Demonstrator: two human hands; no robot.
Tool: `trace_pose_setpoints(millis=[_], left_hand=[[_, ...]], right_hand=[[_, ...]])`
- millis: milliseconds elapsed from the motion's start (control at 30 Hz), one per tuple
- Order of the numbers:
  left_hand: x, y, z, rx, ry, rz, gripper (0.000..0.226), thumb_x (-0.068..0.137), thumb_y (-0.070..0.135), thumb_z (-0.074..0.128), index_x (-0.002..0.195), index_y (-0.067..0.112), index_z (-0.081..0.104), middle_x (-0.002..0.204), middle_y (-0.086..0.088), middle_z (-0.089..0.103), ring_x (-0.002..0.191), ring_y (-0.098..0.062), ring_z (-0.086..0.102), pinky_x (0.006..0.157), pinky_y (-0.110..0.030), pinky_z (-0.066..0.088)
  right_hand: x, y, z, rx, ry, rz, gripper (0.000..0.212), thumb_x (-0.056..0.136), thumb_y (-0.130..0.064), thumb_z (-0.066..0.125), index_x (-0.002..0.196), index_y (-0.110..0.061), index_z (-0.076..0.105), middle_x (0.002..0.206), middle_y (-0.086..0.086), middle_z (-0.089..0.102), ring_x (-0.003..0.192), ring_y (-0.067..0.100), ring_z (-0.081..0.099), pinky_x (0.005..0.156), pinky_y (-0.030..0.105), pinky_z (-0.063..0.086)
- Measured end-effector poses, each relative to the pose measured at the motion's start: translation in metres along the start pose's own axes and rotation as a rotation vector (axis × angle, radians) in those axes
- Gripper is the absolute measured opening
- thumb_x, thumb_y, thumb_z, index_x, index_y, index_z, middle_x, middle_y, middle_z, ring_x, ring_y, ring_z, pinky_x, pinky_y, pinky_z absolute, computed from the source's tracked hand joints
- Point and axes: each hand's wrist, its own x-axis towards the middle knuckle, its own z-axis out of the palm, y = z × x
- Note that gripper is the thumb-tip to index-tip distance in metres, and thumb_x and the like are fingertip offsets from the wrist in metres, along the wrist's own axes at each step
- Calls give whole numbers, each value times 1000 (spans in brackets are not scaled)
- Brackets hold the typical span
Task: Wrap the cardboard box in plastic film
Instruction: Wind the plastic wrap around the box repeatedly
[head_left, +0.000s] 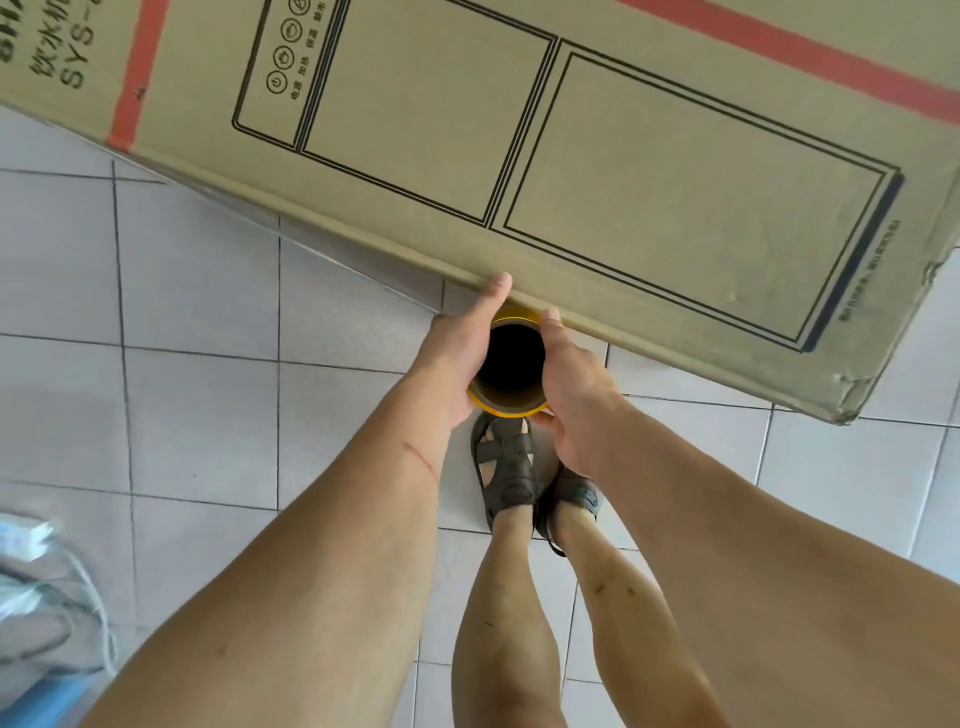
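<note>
I see the large brown cardboard box (597, 156), printed with black line drawings and crossed by red tape, filling the top of my view above the white tiled floor (208, 338). Pressed against its lower edge is the yellow-rimmed roll of plastic film (511, 408), seen end-on down its dark core. My left hand (457, 353) and right hand (571, 395) clasp it on either side.

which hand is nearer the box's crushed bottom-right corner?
Right. The right hand grips the film roll on the side toward the crushed corner; the left hand grips the roll's far side.
</note>
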Motion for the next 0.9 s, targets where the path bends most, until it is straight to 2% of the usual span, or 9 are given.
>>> trace_pose_setpoints(millis=[100, 167, 233, 367, 500, 633, 733, 800, 900], left_hand=[[-1, 1, -3, -51, -87, -32, 106, 70, 91, 76, 137, 10, 66, 112, -16, 84, 101, -34, 83, 93, -49, 68], [0, -5, -6, -53, -170, -78, 120, 60, 98, 68, 141, 9, 65, 115, -16, 84, 108, -34, 82, 103, -52, 64], [-3, -8, -4, -34, -200, -98, 137, 43, 104, 67, 143, 11, 64, 121, -16, 83, 115, -36, 79, 109, -56, 61], [-2, -7, 7, -4, 0, -13, 147, 31, 100, 71, 152, 17, 54, 136, -13, 73, 122, -38, 72, 108, -57, 59], [-4, -9, 12, -82, -55, -71, 144, 33, 96, 78, 151, 18, 53, 125, -16, 79, 111, -37, 78, 99, -55, 65], [-7, -19, 15, -72, -200, -120, 146, 32, 108, 66, 143, 13, 63, 124, -18, 81, 116, -40, 78, 107, -61, 60], [-8, -16, 23, -27, -46, -79, 147, 39, 107, 73, 152, 16, 49, 141, -11, 72, 126, -38, 70, 111, -59, 56], [-7, -15, 27, -69, 36, -27, 137, 46, 95, 80, 152, 16, 45, 140, -13, 69, 123, -40, 69, 107, -58, 59], [-3, -17, 32, -166, 16, -87, 154, 18, 93, 88, 149, 21, 50, 129, -20, 74, 110, -45, 76, 91, -64, 66]], right_hand=[[-3, -4, -3, -73, 4, -28, 67, 98, -64, 31, 143, -16, 46, 133, 6, 54, 121, 27, 51, 102, 36, 41], [-3, -5, -7, -149, 24, -71, 65, 102, -57, 28, 145, -10, 42, 138, 11, 52, 126, 31, 49, 92, 30, 36], [0, -2, -9, -177, 26, -111, 65, 104, -53, 28, 145, -4, 40, 143, 15, 49, 129, 34, 48, 92, 35, 39], [-4, 7, -11, -126, 14, -49, 77, 95, -68, 33, 154, -18, 28, 153, 6, 39, 137, 29, 39, 104, 39, 36], [-4, 5, -15, -70, 12, -27, 75, 93, -71, 34, 146, -19, 41, 143, 6, 49, 128, 29, 47, 104, 40, 39], [0, -4, -24, -201, 51, -88, 65, 103, -56, 28, 145, -8, 40, 140, 13, 50, 127, 33, 48, 96, 36, 40], [-1, 3, -26, -137, 56, -66, 68, 100, -60, 36, 144, -8, 39, 130, 7, 52, 102, 33, 52, 79, 38, 48], [-3, 11, -26, -44, 51, 16, 78, 93, -70, 38, 145, -12, 39, 133, 6, 53, 106, 27, 52, 90, 40, 48], [-2, 19, -27, 70, 49, 19, 82, 86, -78, 39, 140, -17, 49, 131, 6, 59, 116, 26, 56, 102, 44, 47]])
